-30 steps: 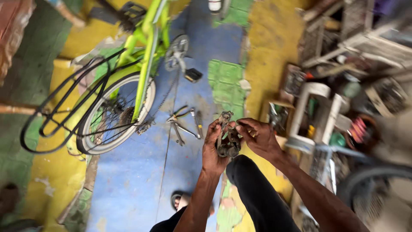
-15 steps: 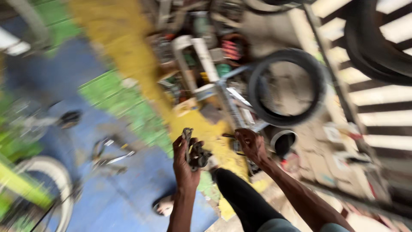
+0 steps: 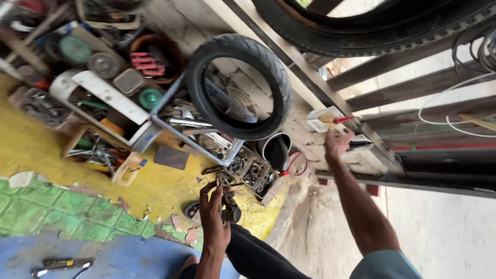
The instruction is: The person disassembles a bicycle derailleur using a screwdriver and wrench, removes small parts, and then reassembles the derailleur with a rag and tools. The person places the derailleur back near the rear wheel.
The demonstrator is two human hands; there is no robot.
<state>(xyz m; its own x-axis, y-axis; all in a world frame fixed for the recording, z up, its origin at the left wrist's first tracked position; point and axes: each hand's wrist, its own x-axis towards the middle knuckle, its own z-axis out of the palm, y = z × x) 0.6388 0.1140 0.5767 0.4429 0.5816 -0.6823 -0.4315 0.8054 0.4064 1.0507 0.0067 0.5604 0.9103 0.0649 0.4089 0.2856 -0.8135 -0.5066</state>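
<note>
My left hand grips a dark, greasy metal bicycle part with a chain held above my knee. My right hand is stretched out to the right, fingers spread, over a ledge by the metal gate, close to a small white container with a red-handled tool in it. Nothing is in the right hand.
A black tyre leans against a cluttered rack of parts and tools. A black can and a tray of metal parts sit below it. Wrenches lie on the blue floor. A large tyre hangs on the gate above.
The view swung right, away from the green bicycle toward the gate. My right hand let go of the metal part and reached out to the ledge; my left hand kept holding the part.
</note>
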